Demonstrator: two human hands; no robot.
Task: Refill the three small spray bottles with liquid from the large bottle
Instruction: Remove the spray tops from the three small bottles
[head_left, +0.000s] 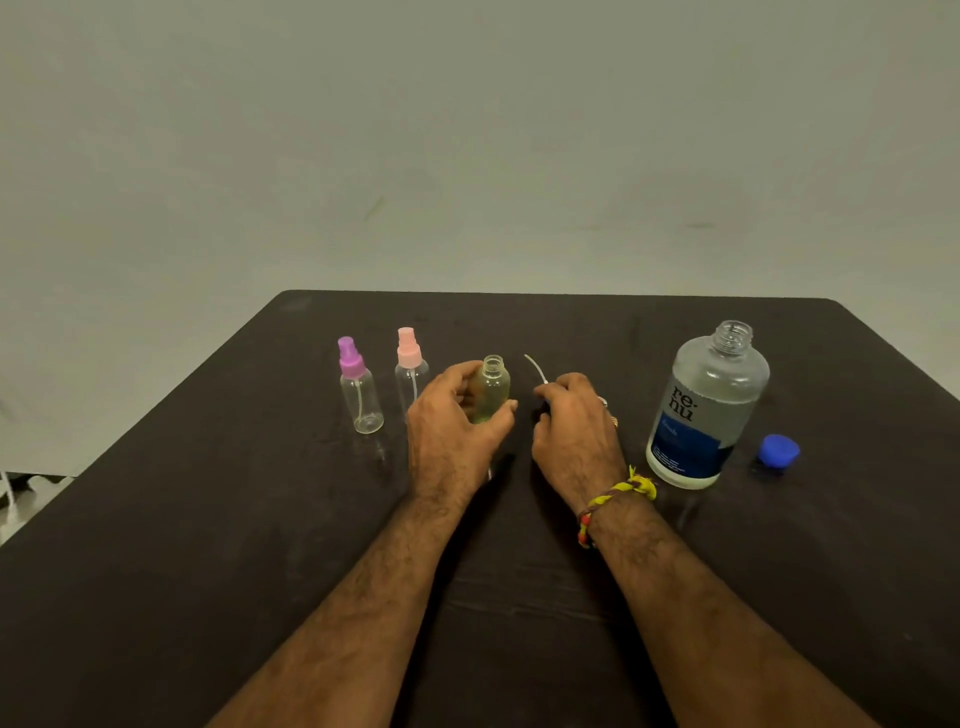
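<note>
My left hand (452, 421) grips an uncapped small clear bottle (492, 387) standing upright at the table's middle. Just right of it, my right hand (574, 431) is closed around that bottle's spray head, mostly hidden; its thin white dip tube (535, 368) sticks up and to the left. A small bottle with a purple spray cap (358, 387) and one with a pink spray cap (410, 371) stand capped to the left. The large clear bottle (709, 410) with a blue label stands open at the right, partly filled. Its blue cap (777, 451) lies on the table beside it.
Everything rests on a dark table (260, 545) whose far edge meets a plain grey wall. A yellow and red thread band circles my right wrist (615, 499). Some pale objects show past the table's left edge.
</note>
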